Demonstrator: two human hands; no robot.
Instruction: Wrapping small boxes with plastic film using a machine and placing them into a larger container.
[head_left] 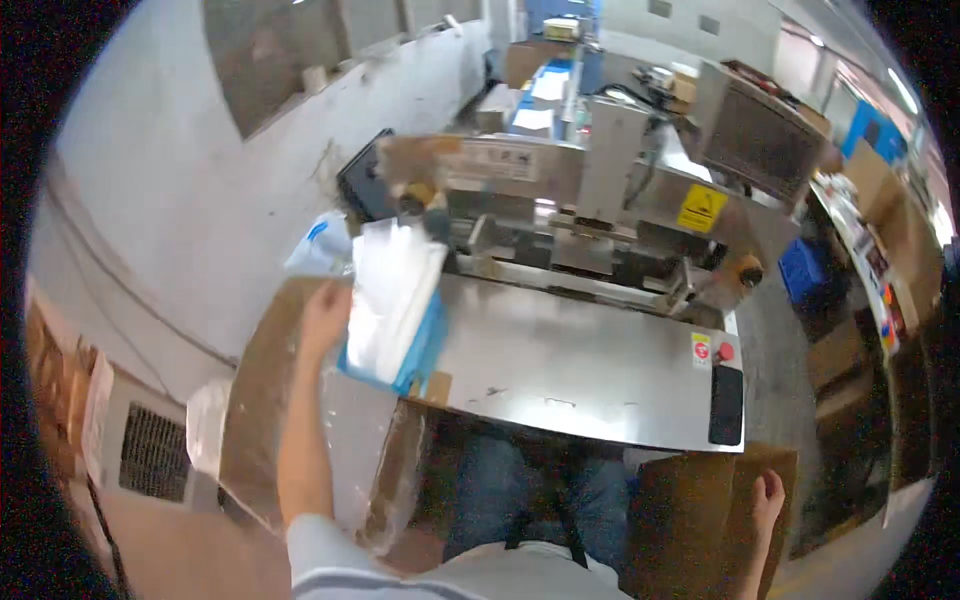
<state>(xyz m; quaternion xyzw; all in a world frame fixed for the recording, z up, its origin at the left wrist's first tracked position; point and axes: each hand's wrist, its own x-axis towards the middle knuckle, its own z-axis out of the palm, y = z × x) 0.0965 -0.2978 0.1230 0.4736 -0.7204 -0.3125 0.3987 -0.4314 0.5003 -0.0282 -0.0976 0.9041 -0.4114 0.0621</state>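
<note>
My left hand (326,312) is at the left side of a stack of thin white sheets or bags (385,300). The stack stands upright, leaning a little, in a blue open box (425,345) on the left end of a metal worktable (570,350). That hand's fingers are blurred, and whether they touch the stack does not show. Low at the right, my right hand (768,496) hangs over an open cardboard box (690,510), its fingers curled in with nothing visible in them.
A metal machine (600,170) with a yellow warning sticker spans the table's back. A red button (725,351) and a black phone-like slab (727,405) are at the right end. Below my left arm stands a plastic-lined carton (345,450). A blue crate (803,270) sits beyond.
</note>
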